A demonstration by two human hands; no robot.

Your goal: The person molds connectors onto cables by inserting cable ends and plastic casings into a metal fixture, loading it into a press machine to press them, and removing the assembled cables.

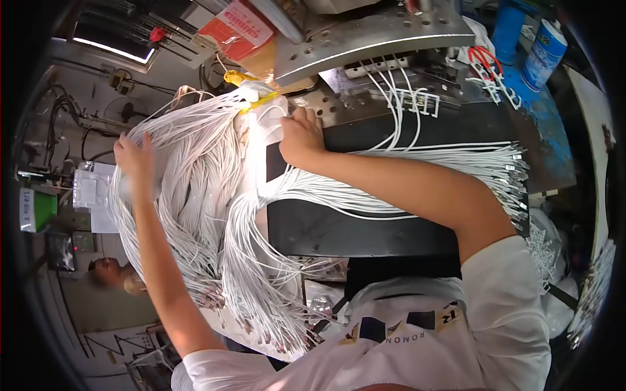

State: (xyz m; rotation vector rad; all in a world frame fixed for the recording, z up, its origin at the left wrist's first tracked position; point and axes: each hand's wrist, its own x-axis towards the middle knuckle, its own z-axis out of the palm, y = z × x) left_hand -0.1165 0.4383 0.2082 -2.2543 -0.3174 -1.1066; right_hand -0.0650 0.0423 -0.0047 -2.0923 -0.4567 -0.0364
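Note:
A thick bundle of thin white cables [195, 156] hangs at the left, gathered at its top by a yellow tie [259, 102]. At the bundle's left edge is my left hand [135, 159], partly blurred, its thumb and fingers apart. Whether a strand lies between them is hard to see. My right hand [303, 138] has its fingers curled near the gathered top, closed on a white cable [270, 112] that loops in from the left. Below my right forearm, more white cables [365, 186] lie across a black board [365, 238], with metal-tipped ends [515, 173] at the right.
A perforated metal plate [385, 40] overhangs the back. Several cables run up to a connector block [375, 67] beneath it. Red-handled pliers [486, 62] and a blue spray can [545, 55] stand at the back right. Another person's head [107, 272] shows at the lower left.

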